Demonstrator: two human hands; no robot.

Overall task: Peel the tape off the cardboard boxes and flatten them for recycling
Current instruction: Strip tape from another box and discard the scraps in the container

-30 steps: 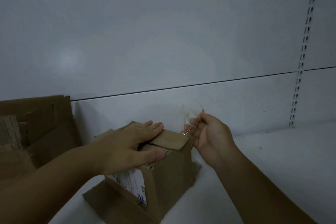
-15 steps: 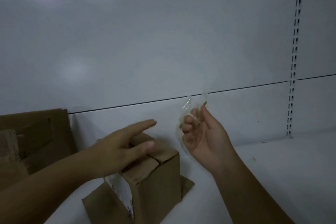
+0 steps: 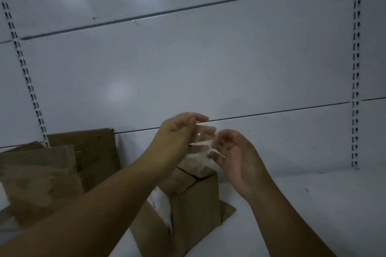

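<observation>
Tape, a crumpled clear strip, hangs stretched between our two hands above the cardboard box. Our left hand is raised over the box, its fingers curled and pinching one end of the strip. Our right hand sits just beside it, palm turned toward us, fingers bent inward and closed on the other end; the strip clings to them. Both hands are clear of the box and do not touch it. The box stands upright on the white shelf, its top flaps meeting along a seam. A white label covers part of the side facing us, and loose bottom flaps spread flat on the shelf around its base. To the left, more cardboard pieces lean against the back panel, well apart from the hands. Slotted uprights run vertically along the panel on both sides. Lighting is dim, and we cannot tell whether any tape remains on the box.
</observation>
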